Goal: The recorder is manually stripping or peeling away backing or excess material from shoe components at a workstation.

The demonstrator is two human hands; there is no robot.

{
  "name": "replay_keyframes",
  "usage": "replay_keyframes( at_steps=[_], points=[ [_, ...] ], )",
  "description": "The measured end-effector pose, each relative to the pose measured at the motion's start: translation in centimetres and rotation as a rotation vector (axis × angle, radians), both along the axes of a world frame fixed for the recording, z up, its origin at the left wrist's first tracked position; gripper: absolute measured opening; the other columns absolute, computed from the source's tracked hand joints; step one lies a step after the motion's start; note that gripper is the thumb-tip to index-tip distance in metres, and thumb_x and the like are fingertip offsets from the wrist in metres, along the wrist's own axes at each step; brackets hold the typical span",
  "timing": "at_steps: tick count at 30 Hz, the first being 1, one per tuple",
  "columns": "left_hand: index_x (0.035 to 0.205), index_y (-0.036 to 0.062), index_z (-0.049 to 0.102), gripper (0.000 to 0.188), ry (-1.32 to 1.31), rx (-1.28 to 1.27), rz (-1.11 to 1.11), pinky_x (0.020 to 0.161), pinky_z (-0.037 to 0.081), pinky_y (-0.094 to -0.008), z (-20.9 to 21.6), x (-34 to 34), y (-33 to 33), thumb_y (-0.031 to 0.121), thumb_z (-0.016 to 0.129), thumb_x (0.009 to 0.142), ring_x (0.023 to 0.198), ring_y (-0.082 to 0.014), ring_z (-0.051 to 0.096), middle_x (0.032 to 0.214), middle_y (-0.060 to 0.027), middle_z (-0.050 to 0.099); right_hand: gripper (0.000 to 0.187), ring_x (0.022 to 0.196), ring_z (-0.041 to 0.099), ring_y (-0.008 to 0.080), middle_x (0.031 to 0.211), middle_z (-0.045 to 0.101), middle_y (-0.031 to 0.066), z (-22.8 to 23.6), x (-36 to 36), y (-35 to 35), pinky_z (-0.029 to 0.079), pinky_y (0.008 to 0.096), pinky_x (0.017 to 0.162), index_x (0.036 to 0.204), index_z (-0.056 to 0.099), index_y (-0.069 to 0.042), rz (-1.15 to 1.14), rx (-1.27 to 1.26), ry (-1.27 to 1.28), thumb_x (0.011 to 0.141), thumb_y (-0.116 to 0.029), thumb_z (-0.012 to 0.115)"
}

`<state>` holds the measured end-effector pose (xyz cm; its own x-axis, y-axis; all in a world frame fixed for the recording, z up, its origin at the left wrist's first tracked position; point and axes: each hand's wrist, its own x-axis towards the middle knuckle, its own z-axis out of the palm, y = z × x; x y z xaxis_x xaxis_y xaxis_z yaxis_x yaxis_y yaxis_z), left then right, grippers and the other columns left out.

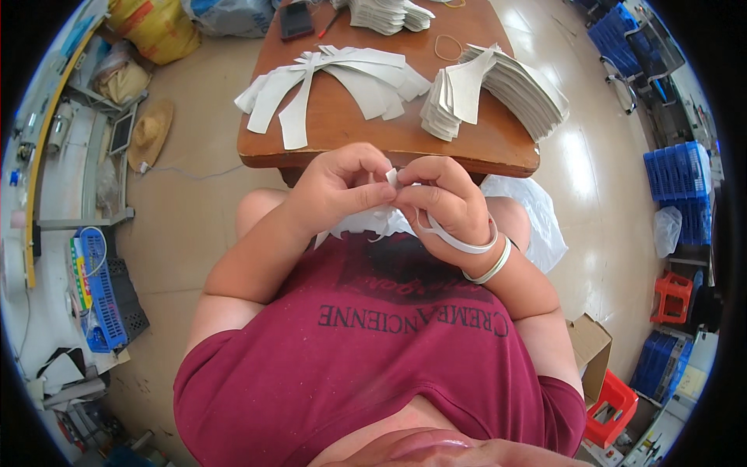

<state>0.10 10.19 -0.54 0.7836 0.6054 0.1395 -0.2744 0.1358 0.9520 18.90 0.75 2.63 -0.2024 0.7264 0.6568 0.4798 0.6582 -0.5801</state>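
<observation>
Two piles of white pieces share the near part of the table (342, 152) in the head view, with a strip of bare brown wood between them and more along the front edge, whose corners are rounded. Tiled floor (194, 257) runs along both sides, and the hands work just off that edge, above the lap.

The left pile is a loose fan (362, 78) of flat, curved, matt pieces; the right one is a thick, arched stack (529, 89) with its layers showing at the sides. A thin rubber band (448, 48) lies near the stack. A crumpled, glossy white plastic bag (537, 222) sits beyond the right knee.

The left hand (342, 183) is nearly closed, thumb and forefinger pinching a small white piece (392, 178). This piece is between both hands' fingertips, in front of the table. The right hand (447, 198) meets it there, fingers curled in; whether it grips the piece or only touches it, I cannot tell. A white band (471, 248) circles the right wrist.
</observation>
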Motion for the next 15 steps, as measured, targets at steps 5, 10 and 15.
replay_keyframes(
  at_steps=[5,10,15],
  points=[
    [0.099,0.0039,0.068,0.013,0.063,0.477,0.324,0.067,0.051,-0.0237,0.6,0.6,-1.0,0.001,0.069,0.086,0.077,-0.0101,0.065,0.091,-0.0051,0.069,0.035,0.08,0.062,0.0262,0.097,0.06,0.0111,-0.3,0.5,0.6,0.053,0.0349,0.068,0.093,0.067,-0.001,-0.06,0.158,-0.102,0.061,0.011,0.067],
    [0.098,0.0045,0.07,0.018,0.107,0.914,0.401,0.066,0.054,-0.0294,2.0,0.6,-0.8,-0.001,0.071,0.081,0.076,-0.0211,0.069,0.088,-0.0099,0.07,0.035,0.078,0.062,0.0262,0.094,0.061,0.0109,0.3,0.8,0.5,0.052,0.0364,0.068,0.095,0.068,-0.003,-0.143,0.218,-0.191,0.06,0.005,0.069],
    [0.097,0.0051,0.07,0.021,0.157,1.061,0.417,0.067,0.056,-0.0334,2.4,0.6,-1.0,0.0,0.073,0.077,0.078,-0.0261,0.068,0.088,-0.0103,0.069,0.034,0.076,0.061,0.0255,0.093,0.06,0.0108,0.1,0.8,0.3,0.05,0.0361,0.065,0.094,0.069,-0.005,-0.221,0.279,-0.254,0.06,0.001,0.072]
  ],
)
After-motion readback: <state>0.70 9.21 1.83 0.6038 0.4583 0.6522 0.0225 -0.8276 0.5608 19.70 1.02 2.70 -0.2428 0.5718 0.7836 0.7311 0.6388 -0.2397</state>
